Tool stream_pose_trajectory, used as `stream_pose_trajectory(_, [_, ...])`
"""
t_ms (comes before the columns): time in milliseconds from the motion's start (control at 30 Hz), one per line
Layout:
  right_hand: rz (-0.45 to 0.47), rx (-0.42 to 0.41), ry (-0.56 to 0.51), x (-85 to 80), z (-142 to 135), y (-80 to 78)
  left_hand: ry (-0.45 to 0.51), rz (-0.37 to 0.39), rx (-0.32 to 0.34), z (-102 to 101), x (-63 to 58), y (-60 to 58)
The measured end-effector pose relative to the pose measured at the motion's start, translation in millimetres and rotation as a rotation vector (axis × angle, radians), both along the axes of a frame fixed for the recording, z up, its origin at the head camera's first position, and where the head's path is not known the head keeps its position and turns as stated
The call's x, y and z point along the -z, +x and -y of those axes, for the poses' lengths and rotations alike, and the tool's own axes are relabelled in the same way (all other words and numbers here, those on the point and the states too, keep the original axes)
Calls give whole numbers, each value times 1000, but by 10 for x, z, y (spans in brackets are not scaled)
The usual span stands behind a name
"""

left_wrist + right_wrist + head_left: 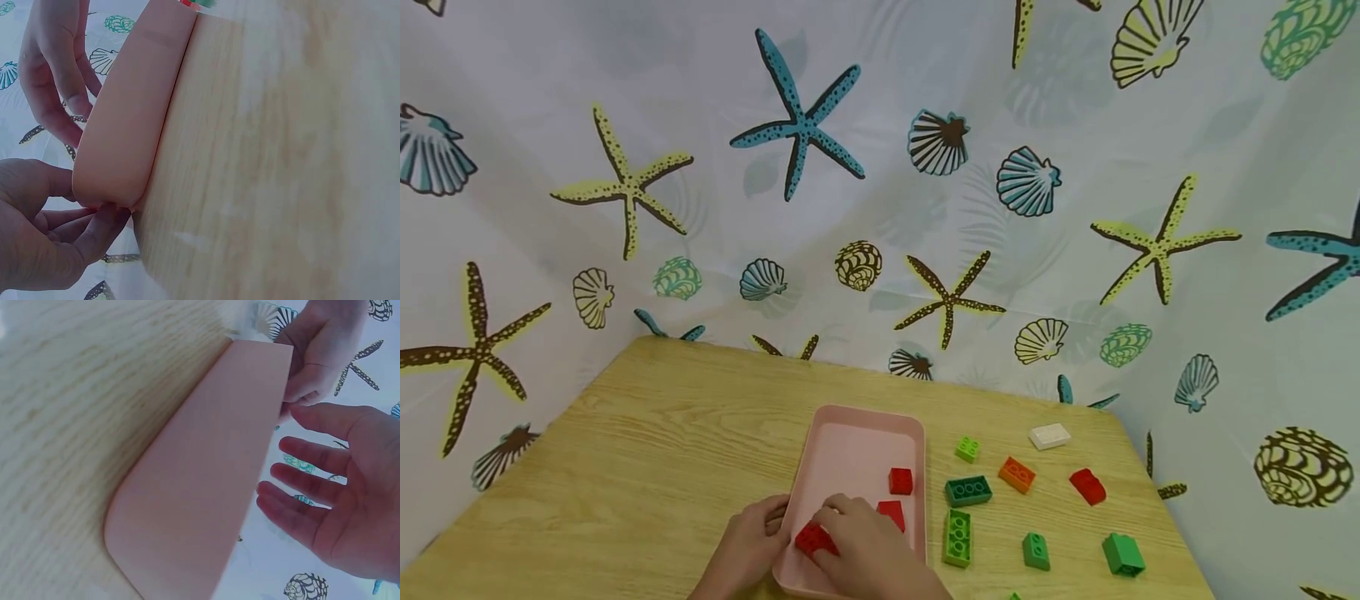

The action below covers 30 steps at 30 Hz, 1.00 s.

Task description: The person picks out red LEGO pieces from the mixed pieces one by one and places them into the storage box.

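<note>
Pink tray (842, 446) lying near six o'clock in the head view, on the wood-grain table (662, 450). Left hand (748, 542) pinching the tray's edge between eight and nine o'clock, thumb at the rim, fingers curling under the corner in the left wrist view. Right hand (872, 546) reaching in over the six o'clock end; fingers hanging loosely apart in the right wrist view. Cannot tell whether they are touching the red brick (814, 540) just beside them, sitting between seven and eight o'clock in the tray. Two more reds lying inside: a square brick (901, 481) toward two, a partly covered brick (891, 513) toward four.

Outside, from the tray: white brick (1049, 437) and small lime brick (967, 450) resting near two; dark green brick (968, 491), orange brick (1017, 475) and curved red brick (1088, 487) around three; long lime brick (957, 537) toward four. Starfish-and-shell cloth (715, 217) hanging behind, at twelve.
</note>
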State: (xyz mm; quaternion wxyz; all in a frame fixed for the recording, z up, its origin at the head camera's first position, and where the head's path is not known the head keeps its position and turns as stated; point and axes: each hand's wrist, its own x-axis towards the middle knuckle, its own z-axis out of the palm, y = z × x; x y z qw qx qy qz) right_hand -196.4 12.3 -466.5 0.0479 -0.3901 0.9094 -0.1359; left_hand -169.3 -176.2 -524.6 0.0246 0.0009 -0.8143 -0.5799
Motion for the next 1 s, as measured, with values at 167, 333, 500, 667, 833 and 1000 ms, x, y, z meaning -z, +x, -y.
stream_pose_trajectory(167, [55,106,34,-97,-108,21,5,24,-12,-9,-8,-9])
stream_pose_trajectory(333, [83,154,59,-152,-223,45,-12,29,-40,-6,-23,-17])
stream_pose_trajectory(500, [129,196,120,-189,-319,59,-1,24,-35,-1,-25,-15])
stream_pose_trajectory(667, [211,234,156,-205,-452,82,17,28,-21,-15,-22,-4])
stream_pose_trajectory(833, [277,295,172,-175,-584,124,22,38,-19,-25,-17,-2])
stream_pose_trajectory(1000, [305,292,199,-117,-716,128,23,30,-17,-24,-3,-1])
